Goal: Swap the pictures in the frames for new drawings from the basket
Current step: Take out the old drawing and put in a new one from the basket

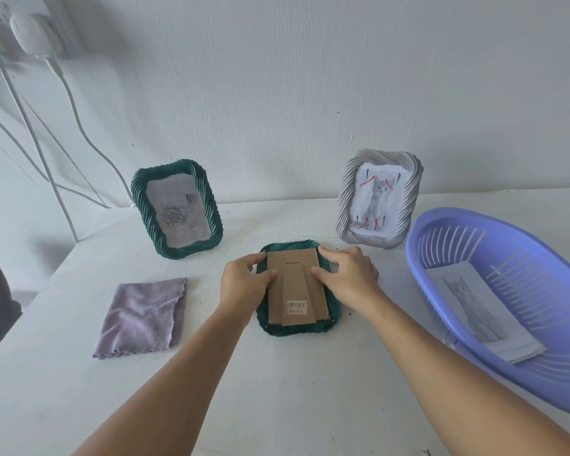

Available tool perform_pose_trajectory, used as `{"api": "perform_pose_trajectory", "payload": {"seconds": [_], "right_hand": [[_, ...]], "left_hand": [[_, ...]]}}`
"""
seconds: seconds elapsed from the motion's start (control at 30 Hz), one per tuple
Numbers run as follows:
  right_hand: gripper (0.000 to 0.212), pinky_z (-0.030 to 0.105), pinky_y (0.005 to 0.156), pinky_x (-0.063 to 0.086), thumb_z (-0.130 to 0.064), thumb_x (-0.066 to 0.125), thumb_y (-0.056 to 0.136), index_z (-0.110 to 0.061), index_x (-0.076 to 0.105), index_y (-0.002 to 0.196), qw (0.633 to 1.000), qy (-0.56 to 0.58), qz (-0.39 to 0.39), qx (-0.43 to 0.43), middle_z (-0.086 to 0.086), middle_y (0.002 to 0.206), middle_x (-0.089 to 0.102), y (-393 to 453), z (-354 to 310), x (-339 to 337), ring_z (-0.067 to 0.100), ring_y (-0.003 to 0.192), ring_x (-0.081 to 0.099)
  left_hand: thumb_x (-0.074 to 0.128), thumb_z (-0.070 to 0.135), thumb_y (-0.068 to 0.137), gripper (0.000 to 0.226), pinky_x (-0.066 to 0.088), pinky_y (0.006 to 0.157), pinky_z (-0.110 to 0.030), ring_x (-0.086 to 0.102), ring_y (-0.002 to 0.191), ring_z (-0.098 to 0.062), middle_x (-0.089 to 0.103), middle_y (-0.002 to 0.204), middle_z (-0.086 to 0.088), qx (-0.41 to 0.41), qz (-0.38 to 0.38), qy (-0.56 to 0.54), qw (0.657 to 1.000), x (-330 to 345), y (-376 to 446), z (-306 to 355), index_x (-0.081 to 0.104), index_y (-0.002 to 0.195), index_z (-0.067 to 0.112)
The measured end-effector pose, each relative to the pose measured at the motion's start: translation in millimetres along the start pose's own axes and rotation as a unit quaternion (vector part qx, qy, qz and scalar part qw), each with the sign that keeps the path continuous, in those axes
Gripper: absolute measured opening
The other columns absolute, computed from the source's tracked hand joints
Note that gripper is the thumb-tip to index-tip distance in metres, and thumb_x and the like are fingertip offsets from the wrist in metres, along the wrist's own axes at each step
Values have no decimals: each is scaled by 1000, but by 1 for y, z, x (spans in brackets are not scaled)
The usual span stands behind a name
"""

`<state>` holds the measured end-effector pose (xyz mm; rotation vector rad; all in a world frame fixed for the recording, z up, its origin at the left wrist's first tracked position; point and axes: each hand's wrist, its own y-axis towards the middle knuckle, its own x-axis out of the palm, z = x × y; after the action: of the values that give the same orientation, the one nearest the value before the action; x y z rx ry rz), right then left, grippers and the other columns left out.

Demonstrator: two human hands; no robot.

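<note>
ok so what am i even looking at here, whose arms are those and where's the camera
There is no machine: a person wears a wide-angle camera on the head, looking forward and down, so the arms are that person's own.

The left hand and right hand grip the sides of a green frame lying face down on the white table, its cardboard back facing up.

Behind it stand another green frame with a rose picture and a grey frame with a cat picture. A purple cloth lies on the left. On the right, a purple basket holds paper sheets, the top one showing a cat.
</note>
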<state>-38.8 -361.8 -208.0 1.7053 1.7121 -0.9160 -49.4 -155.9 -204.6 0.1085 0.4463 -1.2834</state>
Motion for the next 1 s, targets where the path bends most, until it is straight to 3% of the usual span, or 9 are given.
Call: {"api": "perform_pose_trajectory", "payload": {"seconds": [0.1, 0.27, 0.4, 0.63, 1.0], "right_hand": [[55, 38, 111, 34, -59, 63, 90, -47, 51, 142, 1000, 1, 2, -3, 1, 136, 50, 0, 0, 0, 25, 133, 47], [56, 40, 112, 34, -60, 63, 89, -48, 51, 142, 1000, 0, 1, 1, 3, 135, 50, 1, 1, 1, 27, 132, 46], [55, 39, 110, 35, -60, 64, 89, -48, 52, 142, 1000, 1, 4, -1, 3, 136, 51, 2, 1, 2, 27, 132, 47], [55, 41, 108, 38, -61, 64, 87, -49, 52, 140, 1000, -2, 8, -2, 2, 129, 54, 6, 6, 6, 26, 125, 51], [47, 38, 103, 36, -58, 68, 85, -48, 57, 130, 1000, 14, 19, 6, -4, 120, 56, 7, 3, 6, 21, 119, 53]], "left_hand": [[78, 18, 88, 49, 48, 86, -32, 50, 113, -15, 54, 126, -5, 14, 4, 15, 1000, 0, -1, -3, 64, 135, 25], [78, 25, 88, 51, 51, 96, -35, 51, 112, -13, 54, 135, -5, 21, -1, 54, 998, 1, 3, -8, 63, 137, 25], [77, 22, 90, 46, 48, 87, -29, 49, 110, -13, 54, 138, -4, 30, -15, 57, 998, 0, 6, -8, 66, 135, 22], [77, 31, 89, 46, 52, 102, -44, 51, 115, -19, 52, 133, -6, 24, -25, 80, 996, -1, 10, -14, 65, 134, 30], [74, 36, 90, 47, 51, 101, -47, 54, 112, -24, 53, 120, -6, 29, -26, 105, 994, 0, 15, -21, 63, 136, 34]]}}
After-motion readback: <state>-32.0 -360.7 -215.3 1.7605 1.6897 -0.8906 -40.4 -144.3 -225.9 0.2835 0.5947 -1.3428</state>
